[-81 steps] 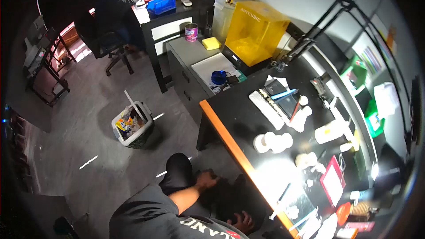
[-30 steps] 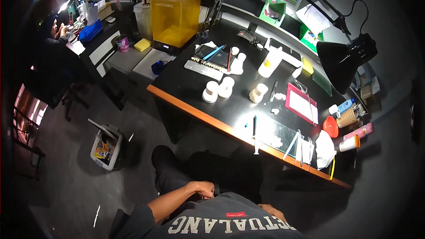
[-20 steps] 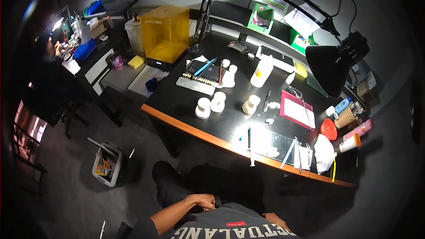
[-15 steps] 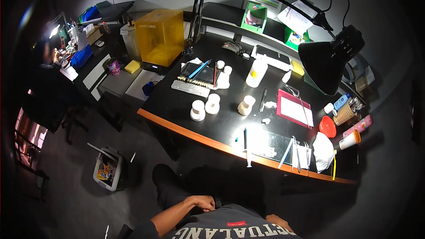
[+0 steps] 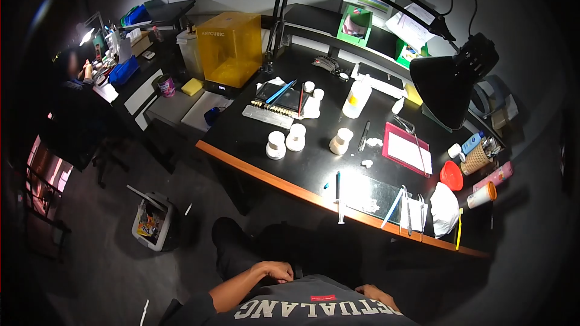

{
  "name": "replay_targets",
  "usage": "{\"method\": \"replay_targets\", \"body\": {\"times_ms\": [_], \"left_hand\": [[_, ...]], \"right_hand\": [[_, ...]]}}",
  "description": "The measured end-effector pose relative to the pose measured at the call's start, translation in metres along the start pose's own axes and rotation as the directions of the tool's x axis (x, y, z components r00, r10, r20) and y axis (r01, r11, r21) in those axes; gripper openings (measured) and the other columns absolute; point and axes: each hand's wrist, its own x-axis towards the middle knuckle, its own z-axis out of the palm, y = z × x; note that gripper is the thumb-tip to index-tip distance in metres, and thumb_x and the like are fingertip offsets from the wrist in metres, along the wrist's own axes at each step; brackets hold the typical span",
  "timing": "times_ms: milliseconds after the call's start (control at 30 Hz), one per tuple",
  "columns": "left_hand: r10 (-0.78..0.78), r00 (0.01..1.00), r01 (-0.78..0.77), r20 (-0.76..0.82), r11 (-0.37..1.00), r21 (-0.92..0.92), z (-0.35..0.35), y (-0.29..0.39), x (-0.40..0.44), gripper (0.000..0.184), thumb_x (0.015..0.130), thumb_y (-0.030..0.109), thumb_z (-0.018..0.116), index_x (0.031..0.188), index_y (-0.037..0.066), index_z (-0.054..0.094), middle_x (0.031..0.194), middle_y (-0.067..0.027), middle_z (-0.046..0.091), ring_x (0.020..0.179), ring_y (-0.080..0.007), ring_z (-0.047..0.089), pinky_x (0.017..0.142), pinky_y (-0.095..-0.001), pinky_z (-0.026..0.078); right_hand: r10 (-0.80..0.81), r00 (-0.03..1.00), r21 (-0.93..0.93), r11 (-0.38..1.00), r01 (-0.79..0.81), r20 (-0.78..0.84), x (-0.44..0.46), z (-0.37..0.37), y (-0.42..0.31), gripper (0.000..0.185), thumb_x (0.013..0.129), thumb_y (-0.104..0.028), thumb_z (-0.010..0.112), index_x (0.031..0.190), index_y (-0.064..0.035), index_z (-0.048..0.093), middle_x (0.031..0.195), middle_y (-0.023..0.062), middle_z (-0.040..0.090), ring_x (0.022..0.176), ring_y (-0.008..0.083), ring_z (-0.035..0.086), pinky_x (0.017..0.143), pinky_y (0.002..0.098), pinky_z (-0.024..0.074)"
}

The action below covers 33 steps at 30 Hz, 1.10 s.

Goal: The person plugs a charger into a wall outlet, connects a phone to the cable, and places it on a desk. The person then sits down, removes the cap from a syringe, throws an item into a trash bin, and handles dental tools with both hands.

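Observation:
My left hand (image 5: 279, 270) rests in my lap at the hem of the dark shirt, its fingers curled; whether it holds anything is hidden. On the other side of my lap, my right hand (image 5: 377, 294) lies against the shirt, its fingers mostly out of sight. Neither hand touches the desk (image 5: 254, 171). Nearest to them, along the desk's front edge, are a syringe (image 5: 341, 211), a glass plate (image 5: 383, 196) under bright light and several thin tools on a white pad (image 5: 413, 214). Farther back stand white jars (image 5: 275, 145) and a beige-white jar (image 5: 341, 141).
A black lamp (image 5: 444, 84) hangs over the desk's right side, above a red bowl (image 5: 451, 175) and a woven basket (image 5: 475, 160). The yellow printer cover (image 5: 229, 48) stands back left. A waste bin (image 5: 152, 222) is on the floor. A co-worker (image 5: 75, 93) sits far left.
The view has swung from the left and the floor toward the desk, bringing the lamp into full view. My left hand has drawn in to the shirt hem, and my right hand's spread fingers have gone from sight.

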Motion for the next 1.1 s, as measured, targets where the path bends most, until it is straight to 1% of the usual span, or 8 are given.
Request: {"method": "replay_targets", "body": {"times_ms": [100, 233, 267, 433, 667, 900, 967, 1100], "left_hand": [[-0.006, 0.999, 0.005, -0.049, 1.000, -0.020, 0.006, 0.008, -0.007, 0.023, 0.086, 0.021, 0.069, 0.088, -0.002, 0.072, 0.068, 0.0014, 0.061, 0.060, -0.0059, 0.052, 0.056, -0.0263, 0.041], [-0.027, 0.998, 0.024, -0.063, 0.998, -0.055, 0.010, -0.001, 0.000, 0.025, 0.088, 0.023, 0.071, 0.089, -0.002, 0.073, 0.069, 0.0003, 0.063, 0.062, -0.0068, 0.054, 0.057, -0.0262, 0.043], [-0.021, 0.998, 0.021, -0.054, 1.000, 0.008, 0.008, -0.001, 0.000, 0.026, 0.089, 0.023, 0.070, 0.090, -0.002, 0.073, 0.070, -0.0008, 0.063, 0.062, -0.0076, 0.055, 0.058, -0.0266, 0.044], [0.045, 0.994, -0.048, -0.104, 0.998, -0.029, 0.016, 0.003, -0.010, 0.024, 0.090, 0.022, 0.069, 0.083, -0.001, 0.071, 0.068, -0.0004, 0.063, 0.060, -0.0086, 0.057, 0.056, -0.0254, 0.048], [0.065, 0.992, -0.071, -0.112, 0.996, -0.051, 0.015, 0.001, -0.022, 0.022, 0.088, 0.020, 0.069, 0.088, -0.002, 0.074, 0.071, 0.0000, 0.064, 0.060, -0.0076, 0.056, 0.056, -0.0253, 0.048], [0.100, 0.976, -0.131, -0.192, 0.980, -0.152, 0.018, -0.019, -0.058, 0.029, 0.088, 0.024, 0.074, 0.106, 0.001, 0.079, 0.086, -0.0037, 0.074, 0.074, -0.0103, 0.067, 0.068, -0.0240, 0.054], [0.076, 0.983, -0.108, -0.164, 0.975, -0.194, 0.019, -0.026, -0.081, 0.029, 0.089, 0.025, 0.074, 0.107, 0.003, 0.079, 0.086, -0.0018, 0.074, 0.073, -0.0087, 0.066, 0.067, -0.0230, 0.053], [-0.002, 0.984, -0.029, -0.179, 0.985, -0.169, 0.035, -0.032, -0.096, 0.032, 0.090, 0.026, 0.073, 0.112, 0.004, 0.078, 0.082, 0.0004, 0.071, 0.071, -0.0064, 0.062, 0.064, -0.0219, 0.051]], "right_hand": [[0.120, 0.992, -0.024, 0.993, -0.119, 0.039, -0.014, -0.004, -0.022, 0.049, 0.067, -0.030, 0.075, 0.113, -0.0126, 0.067, 0.079, 0.0116, 0.068, 0.081, 0.0238, 0.066, 0.076, 0.0380, 0.0501], [0.054, 0.996, -0.142, 0.989, -0.044, 0.065, -0.009, 0.001, -0.007, 0.055, 0.074, -0.024, 0.073, 0.126, -0.0101, 0.062, 0.113, 0.0200, 0.072, 0.108, 0.0388, 0.069, 0.087, 0.0451, 0.0538], [-0.111, 0.992, -0.155, 0.981, 0.120, 0.065, -0.002, 0.004, 0.005, 0.049, 0.080, -0.024, 0.071, 0.125, -0.0091, 0.063, 0.118, 0.0210, 0.071, 0.113, 0.0413, 0.067, 0.090, 0.0482, 0.0530], [0.117, 0.993, -0.072, 0.990, -0.117, -0.006, 0.004, 0.019, 0.008, 0.039, 0.089, -0.024, 0.066, 0.124, -0.0069, 0.071, 0.118, 0.0220, 0.072, 0.113, 0.0404, 0.068, 0.093, 0.0446, 0.0538], [0.058, 0.992, -0.029, 0.998, -0.055, 0.114, 0.002, 0.004, 0.012, 0.035, 0.085, -0.015, 0.073, 0.118, -0.0013, 0.074, 0.107, 0.0136, 0.076, 0.100, 0.0233, 0.071, 0.090, 0.0359, 0.0543], [0.049, 0.967, 0.229, 0.967, -0.108, 0.250, -0.045, -0.073, -0.114, 0.040, 0.084, -0.007, 0.067, 0.123, 0.0035, 0.068, 0.106, 0.0122, 0.076, 0.098, 0.0206, 0.071, 0.089, 0.0352, 0.0546], [-0.078, 0.968, 0.043, 0.997, 0.069, 0.239, -0.042, -0.091, -0.144, 0.041, 0.079, -0.003, 0.063, 0.119, 0.0037, 0.070, 0.105, 0.0133, 0.076, 0.096, 0.0214, 0.072, 0.088, 0.0346, 0.0549], [-0.123, 0.943, -0.375, 0.895, 0.240, 0.310, -0.012, -0.088, -0.160, 0.046, 0.070, -0.019, 0.067, 0.109, 0.0044, 0.070, 0.097, 0.0294, 0.072, 0.093, 0.0435, 0.071, 0.079, 0.0439, 0.0562]]}}
